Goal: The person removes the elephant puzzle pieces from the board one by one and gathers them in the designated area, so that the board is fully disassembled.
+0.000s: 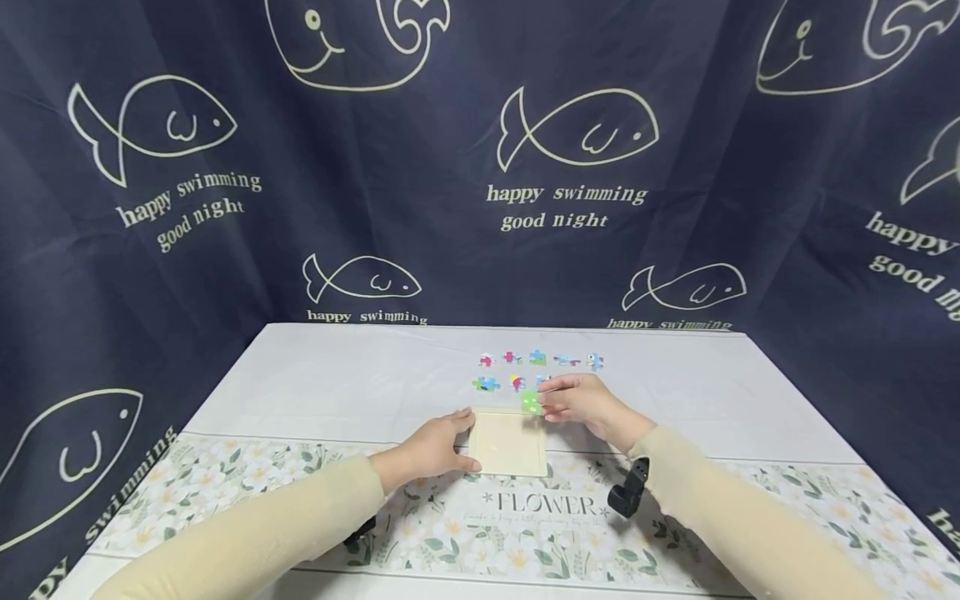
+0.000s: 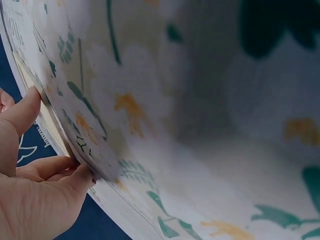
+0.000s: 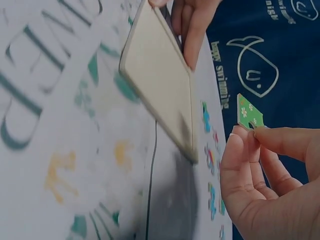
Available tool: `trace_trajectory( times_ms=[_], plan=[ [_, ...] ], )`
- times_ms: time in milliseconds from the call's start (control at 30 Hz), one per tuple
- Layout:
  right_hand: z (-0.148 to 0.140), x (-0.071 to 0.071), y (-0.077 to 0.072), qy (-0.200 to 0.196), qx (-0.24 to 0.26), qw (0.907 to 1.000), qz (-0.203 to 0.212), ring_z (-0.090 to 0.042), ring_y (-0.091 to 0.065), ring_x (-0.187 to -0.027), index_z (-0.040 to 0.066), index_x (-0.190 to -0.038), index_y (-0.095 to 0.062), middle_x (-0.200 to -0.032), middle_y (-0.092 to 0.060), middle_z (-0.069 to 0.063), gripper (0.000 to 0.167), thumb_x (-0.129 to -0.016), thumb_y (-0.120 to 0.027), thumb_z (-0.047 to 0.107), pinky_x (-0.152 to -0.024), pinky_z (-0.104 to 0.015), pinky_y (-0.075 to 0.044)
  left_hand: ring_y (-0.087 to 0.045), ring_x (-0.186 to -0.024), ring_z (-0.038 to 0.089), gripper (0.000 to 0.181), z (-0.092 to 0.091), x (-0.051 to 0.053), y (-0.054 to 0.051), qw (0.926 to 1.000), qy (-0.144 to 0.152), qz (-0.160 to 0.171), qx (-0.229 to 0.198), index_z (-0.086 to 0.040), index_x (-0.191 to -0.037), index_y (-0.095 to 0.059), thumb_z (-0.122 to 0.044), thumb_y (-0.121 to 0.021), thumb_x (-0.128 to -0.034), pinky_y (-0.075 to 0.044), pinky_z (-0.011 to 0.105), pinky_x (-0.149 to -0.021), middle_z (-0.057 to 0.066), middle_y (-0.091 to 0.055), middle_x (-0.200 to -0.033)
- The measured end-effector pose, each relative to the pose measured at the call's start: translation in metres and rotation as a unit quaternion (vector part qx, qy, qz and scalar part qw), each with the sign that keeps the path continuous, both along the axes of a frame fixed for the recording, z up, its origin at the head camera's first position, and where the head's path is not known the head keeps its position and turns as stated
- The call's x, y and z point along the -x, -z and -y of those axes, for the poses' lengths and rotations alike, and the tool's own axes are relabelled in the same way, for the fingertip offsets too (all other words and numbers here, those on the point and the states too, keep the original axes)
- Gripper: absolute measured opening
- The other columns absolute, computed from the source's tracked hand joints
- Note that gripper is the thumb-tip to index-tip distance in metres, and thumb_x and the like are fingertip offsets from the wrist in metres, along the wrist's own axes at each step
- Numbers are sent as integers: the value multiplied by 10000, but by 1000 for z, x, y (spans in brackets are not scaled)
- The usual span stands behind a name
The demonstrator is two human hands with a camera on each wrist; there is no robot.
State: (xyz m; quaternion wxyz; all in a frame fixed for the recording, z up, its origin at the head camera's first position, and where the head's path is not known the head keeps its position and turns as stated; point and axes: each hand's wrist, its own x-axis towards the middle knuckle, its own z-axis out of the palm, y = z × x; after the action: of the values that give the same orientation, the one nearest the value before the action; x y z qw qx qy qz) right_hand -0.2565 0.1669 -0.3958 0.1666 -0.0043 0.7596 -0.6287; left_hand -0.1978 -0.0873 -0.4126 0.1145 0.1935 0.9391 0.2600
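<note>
A shallow cream puzzle tray (image 1: 508, 444) with a raised rim lies on the table, its inside bare. My left hand (image 1: 432, 447) holds the tray's left side, thumb at the near corner and fingers at the far one. In the left wrist view, the thumb and fingertips meet the tray's edge. Between thumb and fingertips, my right hand (image 1: 583, 403) pinches a green puzzle piece (image 3: 248, 111) with white flowers, raised above the tray's far right corner. Behind it lie several loose pieces, among them a blue-and-green piece (image 1: 486, 384) and a red-and-yellow piece (image 1: 517, 382).
A back row of pieces includes a pink one (image 1: 487, 360) and a blue one with an eye (image 1: 595, 361). Beneath the forearms runs a floral cloth band (image 1: 555, 533) lettered FLOWER. A dark fish-print curtain (image 1: 450, 225) hangs behind the white table (image 1: 337, 375).
</note>
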Motion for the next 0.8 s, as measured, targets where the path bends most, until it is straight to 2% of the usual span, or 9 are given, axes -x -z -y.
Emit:
trace_trajectory(
  times_ms=[367,600,800],
  plan=[
    [-22,15,-2,149,239,9996,19,-89,-673,-675,-173,-1256,-506,-750,-681,-2,394,-899,-605,-38,-716,-231,-610,-298,-1450,327,842,0,0,-2,9999,39,35,-103,58,-1440,-391,-312,-787,-796,-272,448,-1198,176,-334,-1550],
    [-36,27,-4,172,-40,9998,-12,-93,-671,-720,-140,-1283,-514,-776,-690,18,422,-905,-629,5,-749,-242,-608,-303,-1447,331,833,0,-1,-3,9999,38,2,-113,68,-1436,-391,-300,-784,-801,-275,442,-1197,183,-341,-1545],
    [-51,39,2,127,-250,9996,-73,-90,-675,-725,-154,-1308,-491,-796,-699,23,445,-906,-611,-4,-782,-257,-607,-298,-1451,318,844,1,1,1,9999,-25,44,-151,48,-1449,-382,-312,-779,-798,-273,442,-1198,152,-328,-1559]
  ],
)
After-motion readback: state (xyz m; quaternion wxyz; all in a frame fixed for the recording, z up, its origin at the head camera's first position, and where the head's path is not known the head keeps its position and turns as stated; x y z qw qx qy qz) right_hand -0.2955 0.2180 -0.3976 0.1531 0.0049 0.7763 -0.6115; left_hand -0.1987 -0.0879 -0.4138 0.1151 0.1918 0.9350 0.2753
